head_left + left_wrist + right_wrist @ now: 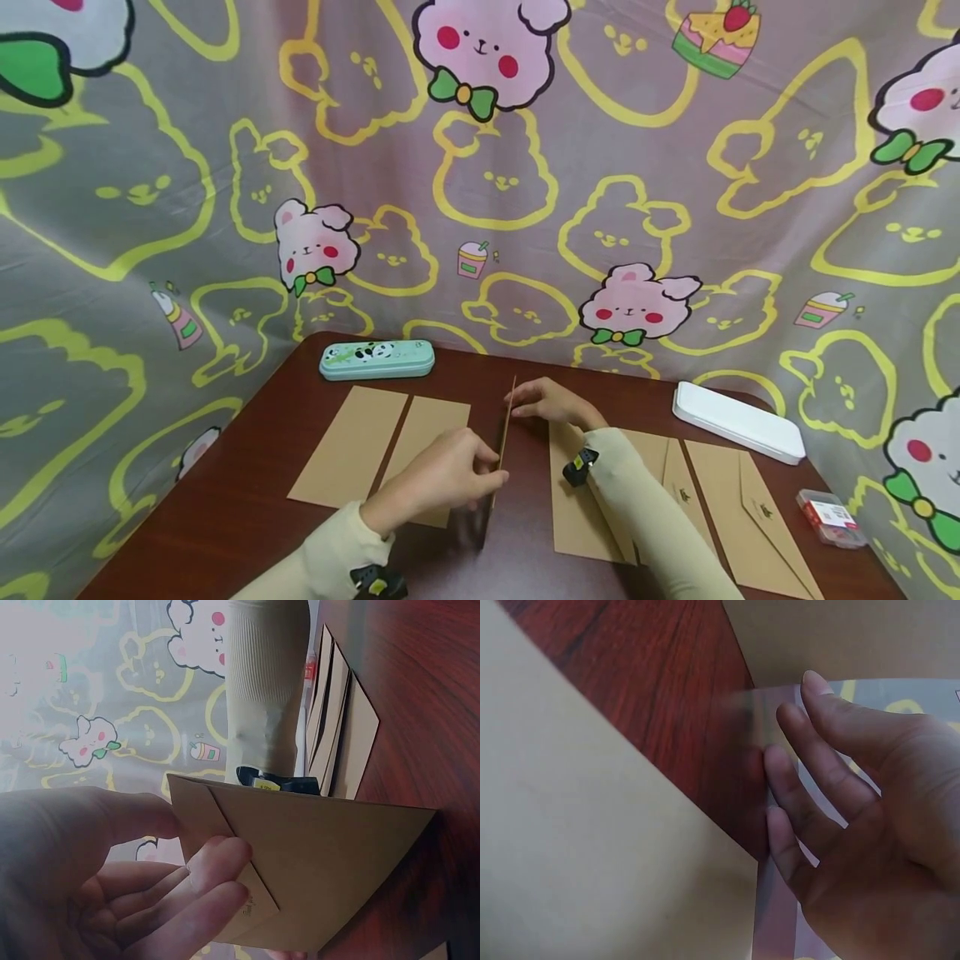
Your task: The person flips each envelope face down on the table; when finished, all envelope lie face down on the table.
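A brown paper envelope (pixel 504 433) stands upright on its edge over the middle of the table, seen almost edge-on from the head. My left hand (pixel 446 471) pinches its near end between thumb and fingers. In the left wrist view the held envelope (pixel 322 862) shows its pointed flap and a small printed emblem toward that hand's fingers. At the far end, my right hand (pixel 558 404) has its fingertips right beside the envelope. The right wrist view shows this hand (pixel 855 825) with loosely bent, spread fingers, the thumb tip close to the brown paper's edge.
Two brown envelopes (pixel 352 446) lie side by side at left. Three more (pixel 592 517) lie at right, partly under my right forearm, some with flaps up. A mint panda tin (pixel 377 360) stands at the back left; a white case (pixel 738 421) and small clear box (pixel 831 518) at right.
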Demonstrator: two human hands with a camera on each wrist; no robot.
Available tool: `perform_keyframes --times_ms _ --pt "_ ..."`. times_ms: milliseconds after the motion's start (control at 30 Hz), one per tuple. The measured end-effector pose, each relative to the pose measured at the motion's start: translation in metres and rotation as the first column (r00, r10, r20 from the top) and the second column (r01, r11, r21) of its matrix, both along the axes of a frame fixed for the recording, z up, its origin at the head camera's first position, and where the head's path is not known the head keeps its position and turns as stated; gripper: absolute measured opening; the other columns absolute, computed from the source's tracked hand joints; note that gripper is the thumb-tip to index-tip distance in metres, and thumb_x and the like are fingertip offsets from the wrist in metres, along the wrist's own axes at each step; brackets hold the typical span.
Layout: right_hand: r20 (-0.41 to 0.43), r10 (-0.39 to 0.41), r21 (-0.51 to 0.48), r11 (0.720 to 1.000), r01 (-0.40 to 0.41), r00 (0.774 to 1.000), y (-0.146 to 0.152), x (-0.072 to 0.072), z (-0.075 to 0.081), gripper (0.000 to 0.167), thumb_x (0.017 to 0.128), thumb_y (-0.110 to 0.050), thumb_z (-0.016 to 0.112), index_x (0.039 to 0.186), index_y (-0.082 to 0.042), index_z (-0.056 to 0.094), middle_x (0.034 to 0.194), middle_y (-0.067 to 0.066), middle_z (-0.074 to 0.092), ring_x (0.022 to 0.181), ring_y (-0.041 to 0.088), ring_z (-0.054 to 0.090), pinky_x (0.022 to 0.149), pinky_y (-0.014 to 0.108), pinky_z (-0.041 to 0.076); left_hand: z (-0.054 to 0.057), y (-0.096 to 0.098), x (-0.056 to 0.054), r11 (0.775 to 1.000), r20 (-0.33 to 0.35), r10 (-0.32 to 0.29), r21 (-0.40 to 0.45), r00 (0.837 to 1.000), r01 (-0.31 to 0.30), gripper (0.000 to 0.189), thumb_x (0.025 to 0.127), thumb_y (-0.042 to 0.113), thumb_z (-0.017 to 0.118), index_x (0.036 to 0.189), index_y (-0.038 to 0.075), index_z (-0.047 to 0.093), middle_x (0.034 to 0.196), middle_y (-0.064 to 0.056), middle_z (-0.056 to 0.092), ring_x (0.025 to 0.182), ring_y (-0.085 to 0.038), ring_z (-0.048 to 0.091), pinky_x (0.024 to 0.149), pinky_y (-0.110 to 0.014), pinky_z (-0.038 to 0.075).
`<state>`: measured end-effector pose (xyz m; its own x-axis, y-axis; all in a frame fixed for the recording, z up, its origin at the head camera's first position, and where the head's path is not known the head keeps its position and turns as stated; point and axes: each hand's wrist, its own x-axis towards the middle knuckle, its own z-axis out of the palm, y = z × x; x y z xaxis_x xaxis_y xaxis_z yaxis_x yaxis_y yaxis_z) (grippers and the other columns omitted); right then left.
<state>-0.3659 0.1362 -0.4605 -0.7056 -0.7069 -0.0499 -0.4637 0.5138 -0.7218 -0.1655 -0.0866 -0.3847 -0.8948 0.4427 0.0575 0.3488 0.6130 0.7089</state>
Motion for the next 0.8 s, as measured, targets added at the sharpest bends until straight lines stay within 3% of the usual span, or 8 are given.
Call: perform_keyframes --times_ms 100,433,800 --pt "-0.007 0.021 0.004 1.000 -0.021 1.000 -0.0023 0.0009 -0.0005 0.030 0.097 -0.014 0.070 0.126 -0.006 0.072 0.124 0.007 0.074 0.119 0.022 0.066 0.103 0.041 0.053 -0.0003 -0.0004 0.0002 1.000 0.004 -0.001 0.002 1.000 0.001 0.026 0.094 0.020 0.073 0.068 0.018 0.075 0.047 0.008 0.061 0.041 -0.003 0.060 0.048 -0.018 0.037" --pt "-0.013 0.072 0.012 0.997 -0.072 0.997 -0.0092 0.0019 -0.0032 0.025 0.097 -0.014 0.070 0.121 -0.009 0.076 0.122 0.007 0.076 0.113 0.016 0.066 0.091 0.023 0.052 0.0008 -0.0023 0.0008 1.000 0.003 0.002 -0.010 1.000 -0.002 0.024 0.094 0.021 0.072 0.072 0.015 0.077 0.046 0.007 0.061 0.042 -0.002 0.058 0.049 -0.018 0.037" --pt "-0.066 0.065 0.017 0.998 -0.064 0.996 -0.0082 0.0007 -0.0088 0.018 0.097 -0.014 0.071 0.112 -0.009 0.078 0.108 0.005 0.079 0.097 0.007 0.067 0.088 0.025 0.054 -0.0004 -0.0039 -0.0002 0.999 0.018 0.004 0.038 1.000 -0.005 0.019 0.093 0.014 0.071 0.076 0.015 0.079 0.047 0.006 0.062 0.042 -0.006 0.061 0.047 -0.019 0.041"
